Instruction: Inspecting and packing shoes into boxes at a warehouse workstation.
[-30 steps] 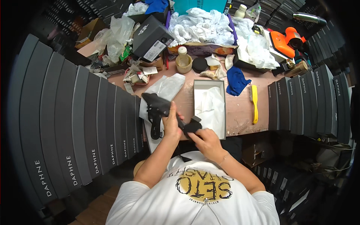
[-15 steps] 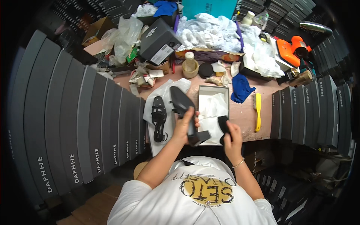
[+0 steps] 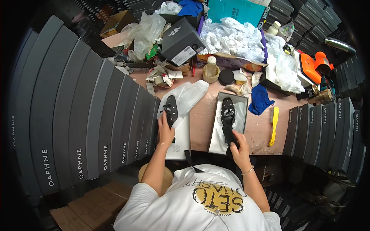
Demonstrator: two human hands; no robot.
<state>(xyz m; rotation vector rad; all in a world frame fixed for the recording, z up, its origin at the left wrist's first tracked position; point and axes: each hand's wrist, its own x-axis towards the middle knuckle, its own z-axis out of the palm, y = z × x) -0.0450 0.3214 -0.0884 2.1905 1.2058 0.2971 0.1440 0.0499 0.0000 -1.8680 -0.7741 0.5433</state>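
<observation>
Pinkish bench (image 3: 201, 123), walled at either side by dark boxes: a left row (image 3: 71, 111) and a right row (image 3: 322, 133), both standing on edge. Item: left hand (image 3: 165, 130), fingers laid on the straps of a black studded shoe (image 3: 172, 111); whether it grips or merely touches, cannot tell. This shoe lies toe away from the person, on a translucent white sheet (image 3: 191, 91) and white panel (image 3: 182, 143). Item: right hand (image 3: 240, 149), thumb and fingers closed on the rear end of the boxed shoe (image 3: 227, 107), likewise black and studded, toe away. Its container: open grey-rimmed box (image 3: 246, 103), white paper inside. Right of the box: blue cloth (image 3: 261, 100), crumpled; yellow-handled brush (image 3: 274, 129), lengthwise. Beyond: black disc (image 3: 226, 77), flat; round tub (image 3: 211, 78) with a white-capped bottle (image 3: 211, 65) in it. Rear: dark shoebox (image 3: 181, 40), tilted; carton heaped with white crumpled paper (image 3: 235, 36); orange tool (image 3: 310, 68), far right; turquoise box (image 3: 235, 12), behind the paper.
</observation>
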